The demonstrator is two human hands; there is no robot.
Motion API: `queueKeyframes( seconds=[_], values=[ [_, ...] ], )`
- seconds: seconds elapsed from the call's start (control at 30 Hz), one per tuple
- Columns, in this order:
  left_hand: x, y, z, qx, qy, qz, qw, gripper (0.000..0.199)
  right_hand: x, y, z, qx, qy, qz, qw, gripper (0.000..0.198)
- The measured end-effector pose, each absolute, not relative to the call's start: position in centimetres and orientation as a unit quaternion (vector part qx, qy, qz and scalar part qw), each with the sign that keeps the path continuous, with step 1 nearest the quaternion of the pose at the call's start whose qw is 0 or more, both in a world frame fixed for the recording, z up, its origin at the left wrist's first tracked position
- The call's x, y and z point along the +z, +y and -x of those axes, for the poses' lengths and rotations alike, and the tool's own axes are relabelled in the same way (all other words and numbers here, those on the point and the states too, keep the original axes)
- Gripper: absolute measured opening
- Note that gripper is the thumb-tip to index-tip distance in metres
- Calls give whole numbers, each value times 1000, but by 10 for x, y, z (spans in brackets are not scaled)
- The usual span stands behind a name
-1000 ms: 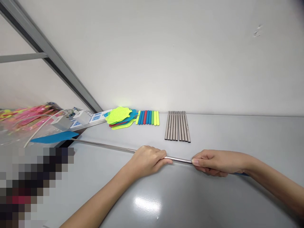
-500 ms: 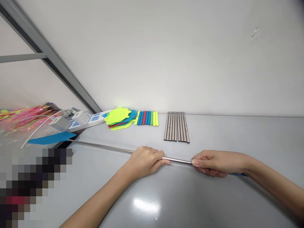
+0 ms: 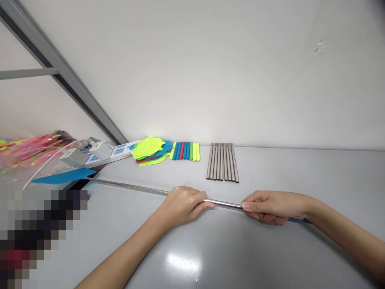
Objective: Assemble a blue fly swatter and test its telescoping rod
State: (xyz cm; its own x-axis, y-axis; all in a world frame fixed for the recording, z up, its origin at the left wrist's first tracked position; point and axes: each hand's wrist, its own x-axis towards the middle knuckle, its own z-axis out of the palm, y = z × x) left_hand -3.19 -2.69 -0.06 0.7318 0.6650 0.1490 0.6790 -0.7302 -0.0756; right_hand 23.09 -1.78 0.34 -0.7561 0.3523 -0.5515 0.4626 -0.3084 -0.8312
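A fly swatter with a long metal telescopic rod (image 3: 132,187) lies across the front of me, extended, its blue head (image 3: 61,176) at the far left, seen nearly edge-on. My left hand (image 3: 185,205) is wrapped round the middle of the rod. Further right, my right hand (image 3: 272,206) grips the rod's end, thumb on top. A bit of the blue handle (image 3: 297,220) shows past that palm; the rest is hidden by the hand and wrist. Between the two hands a short stretch of shiny tube is bare.
By the wall lie a row of metal tubes (image 3: 222,162), a row of coloured handles (image 3: 185,151) and stacked swatter heads (image 3: 148,148). A white power strip (image 3: 118,151) with plugged-in chargers (image 3: 73,157) and cables stands left, near a plastic bag of pink items (image 3: 36,150).
Both hands keep their grip on the fly swatter in nearly the same place. The whole view has shifted very slightly.
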Motion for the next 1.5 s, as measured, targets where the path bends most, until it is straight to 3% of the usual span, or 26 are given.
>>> queueKeyframes(
  seconds=[0.9, 1.5],
  values=[
    [3, -36, 21, -58, -377, 923, 47, 36, 4, -15, -230, -747, 562, -353, 41, 38],
    [-2, -51, -8, -130, -353, 927, 21, 30, 8, -21, -221, -734, 573, -363, 23, 39]
  ],
)
